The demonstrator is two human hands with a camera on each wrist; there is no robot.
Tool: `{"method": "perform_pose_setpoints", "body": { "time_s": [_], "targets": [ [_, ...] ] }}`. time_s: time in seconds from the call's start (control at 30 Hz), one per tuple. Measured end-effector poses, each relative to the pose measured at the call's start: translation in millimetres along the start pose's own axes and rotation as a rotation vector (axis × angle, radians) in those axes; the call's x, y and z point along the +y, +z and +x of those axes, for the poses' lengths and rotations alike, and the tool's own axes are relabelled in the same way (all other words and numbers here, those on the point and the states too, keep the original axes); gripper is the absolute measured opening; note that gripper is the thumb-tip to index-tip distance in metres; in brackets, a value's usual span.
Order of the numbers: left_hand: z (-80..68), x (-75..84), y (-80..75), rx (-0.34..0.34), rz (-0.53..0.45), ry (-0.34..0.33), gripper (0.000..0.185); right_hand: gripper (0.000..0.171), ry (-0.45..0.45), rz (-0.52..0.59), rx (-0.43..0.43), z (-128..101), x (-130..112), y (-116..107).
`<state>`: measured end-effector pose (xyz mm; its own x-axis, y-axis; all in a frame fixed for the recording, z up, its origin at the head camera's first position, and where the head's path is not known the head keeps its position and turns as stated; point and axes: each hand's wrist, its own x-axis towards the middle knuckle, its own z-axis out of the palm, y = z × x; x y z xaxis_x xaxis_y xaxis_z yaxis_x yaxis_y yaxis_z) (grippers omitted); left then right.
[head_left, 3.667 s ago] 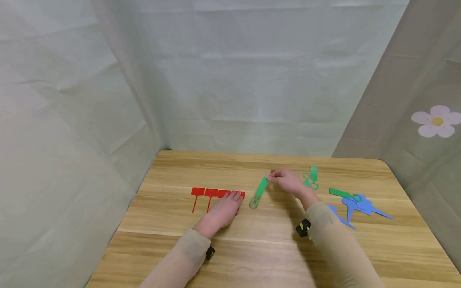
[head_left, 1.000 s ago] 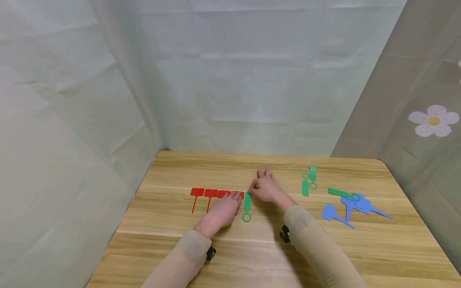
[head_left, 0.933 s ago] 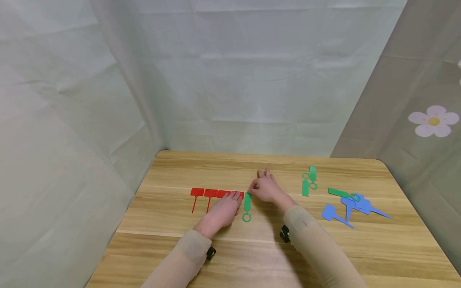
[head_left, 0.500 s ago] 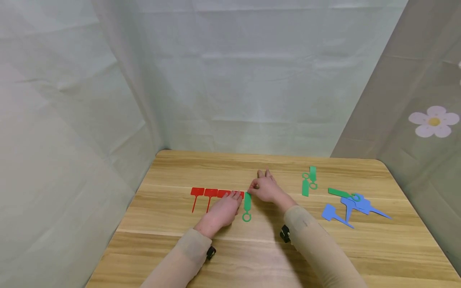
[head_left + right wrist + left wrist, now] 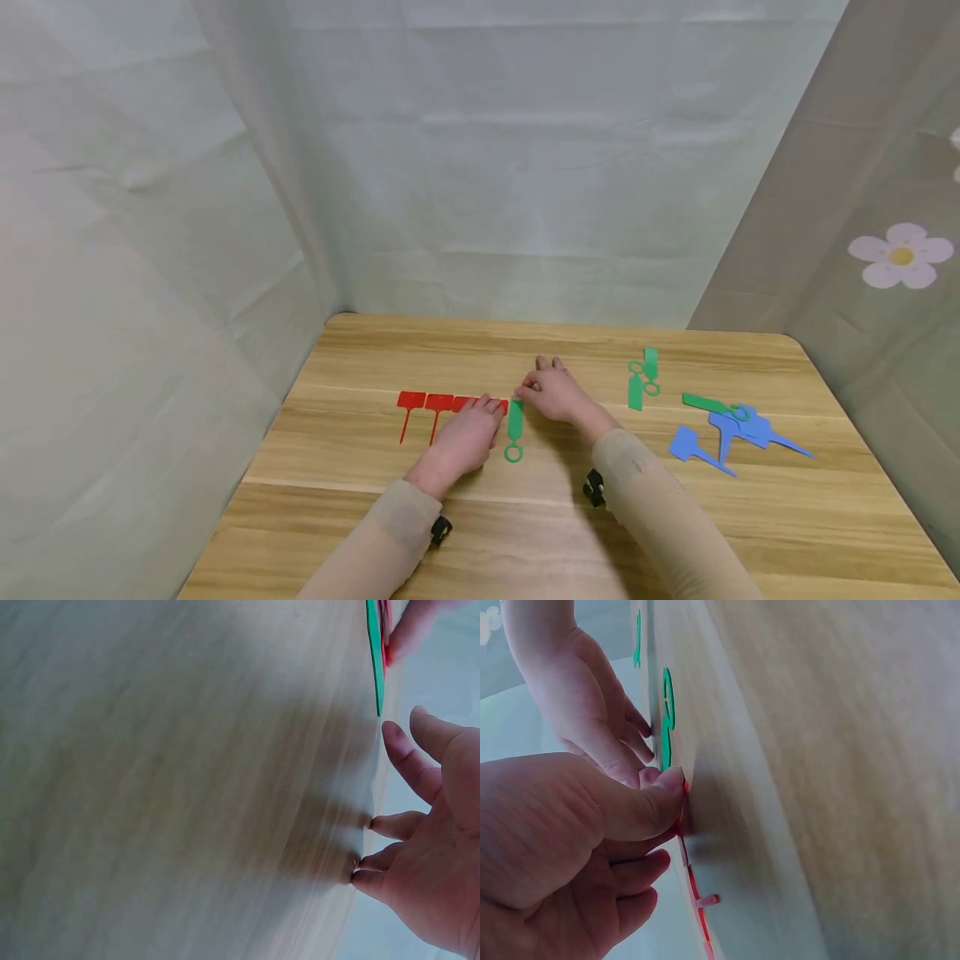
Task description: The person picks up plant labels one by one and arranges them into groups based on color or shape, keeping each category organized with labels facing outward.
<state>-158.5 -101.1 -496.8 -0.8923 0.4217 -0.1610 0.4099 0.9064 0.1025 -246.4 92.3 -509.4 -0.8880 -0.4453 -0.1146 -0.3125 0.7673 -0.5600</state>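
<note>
A wooden table (image 5: pixel 375 533) fills the lower half of the head view, its grain running left to right. Right of centre lie two green ring-ended tags (image 5: pixel 643 379) — side by side and touching. Further right, a third green tag (image 5: pixel 708 404) overlaps a loose pile of blue tags (image 5: pixel 738 429), one blue tag (image 5: pixel 690 446) lying just left of the pile. Pale fabric walls (image 5: pixel 480 150) close in the table — a flower decal (image 5: pixel 900 254) sits at the right edge.
</note>
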Motion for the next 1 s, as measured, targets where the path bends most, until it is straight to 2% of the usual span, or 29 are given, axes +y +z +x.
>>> {"method": "perform_pose_setpoints", "body": {
  "time_s": [0.3,0.73,1.0],
  "targets": [
    [-0.3,1.3,-0.8,0.012,-0.006,0.0,0.063,0.029,0.0,-0.007,-0.004,-1,1,-1],
    [1.1,5.7,-0.5,0.059,0.025,0.051,0.064,0.032,0.001,-0.002,-0.001,-3,5,-2],
    [3.6,11.0,0.8,0.054,0.037,0.092,0.065,0.027,-0.051,-0.026,0.109,-3,7,-7]
  ]
}}
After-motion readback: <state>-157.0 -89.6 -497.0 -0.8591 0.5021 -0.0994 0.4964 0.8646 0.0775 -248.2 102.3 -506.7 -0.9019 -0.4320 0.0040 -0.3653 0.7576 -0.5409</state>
